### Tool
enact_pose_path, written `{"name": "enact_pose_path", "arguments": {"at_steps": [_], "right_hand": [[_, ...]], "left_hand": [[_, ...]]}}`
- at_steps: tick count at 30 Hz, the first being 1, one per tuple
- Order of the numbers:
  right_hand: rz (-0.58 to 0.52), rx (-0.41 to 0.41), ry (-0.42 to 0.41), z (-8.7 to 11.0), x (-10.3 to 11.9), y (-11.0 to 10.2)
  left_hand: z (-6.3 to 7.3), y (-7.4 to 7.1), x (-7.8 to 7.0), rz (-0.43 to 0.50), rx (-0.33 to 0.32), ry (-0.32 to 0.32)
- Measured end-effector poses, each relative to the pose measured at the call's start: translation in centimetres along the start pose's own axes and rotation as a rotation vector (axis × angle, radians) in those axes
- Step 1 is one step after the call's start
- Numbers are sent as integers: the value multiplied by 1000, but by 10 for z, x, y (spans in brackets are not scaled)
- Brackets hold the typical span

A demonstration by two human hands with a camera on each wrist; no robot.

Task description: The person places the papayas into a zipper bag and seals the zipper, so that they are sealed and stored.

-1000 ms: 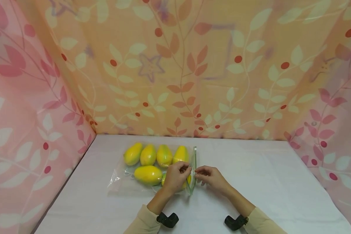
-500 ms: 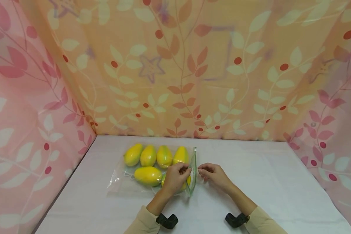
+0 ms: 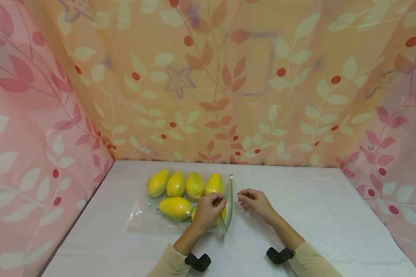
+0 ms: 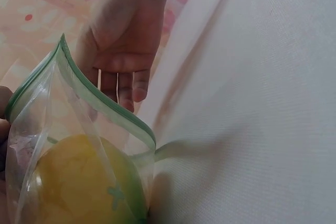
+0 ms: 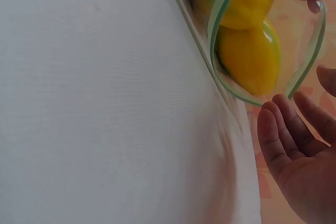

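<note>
A clear zip bag (image 3: 138, 219) with a green zip edge (image 3: 231, 192) lies on the table, filled with several yellow-green mangoes (image 3: 175, 208). My left hand (image 3: 207, 211) pinches the near lip of its mouth, covering part of the mangoes beneath. The mouth gapes between the two green strips, as the right wrist view shows around the mangoes (image 5: 252, 59). Just right of the mouth, my right hand (image 3: 258, 204) hovers with relaxed fingers and holds nothing. In the left wrist view a mango (image 4: 84, 177) sits close inside the opening, with the right hand (image 4: 126, 35) beyond it.
A white cloth covers the table (image 3: 308, 215). Floral curtains (image 3: 215, 77) hang behind it and on both sides. Each wrist carries a black camera mount, such as the left mount (image 3: 198, 262).
My right hand has let go of the zip edge and drawn off to the right, its fingers loosening. The left hand keeps its pinch, and the bag has hardly moved.
</note>
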State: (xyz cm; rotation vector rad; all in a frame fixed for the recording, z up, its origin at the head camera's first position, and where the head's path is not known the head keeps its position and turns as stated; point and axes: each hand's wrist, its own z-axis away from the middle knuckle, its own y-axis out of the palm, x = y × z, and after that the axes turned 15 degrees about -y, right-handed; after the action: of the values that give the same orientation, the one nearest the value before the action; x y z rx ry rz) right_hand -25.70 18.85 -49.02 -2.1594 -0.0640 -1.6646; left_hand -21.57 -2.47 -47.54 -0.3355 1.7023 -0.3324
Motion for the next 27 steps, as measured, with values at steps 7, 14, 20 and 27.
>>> {"name": "enact_pose_path", "arguments": {"at_steps": [7,14,20,27], "right_hand": [[-8,-40,20,-7,1,-3],[-30,-70,24,-16,2,-5],[-20,-116,79,-26,-1,-3],[-2,-182,106,-43,-6,2]], "left_hand": [[1,0,0,0,7,-11],[1,-1,-1,1,11,-17],[2,-2,-1,4,15,-18],[3,-2,-2,4,12,-7]]}}
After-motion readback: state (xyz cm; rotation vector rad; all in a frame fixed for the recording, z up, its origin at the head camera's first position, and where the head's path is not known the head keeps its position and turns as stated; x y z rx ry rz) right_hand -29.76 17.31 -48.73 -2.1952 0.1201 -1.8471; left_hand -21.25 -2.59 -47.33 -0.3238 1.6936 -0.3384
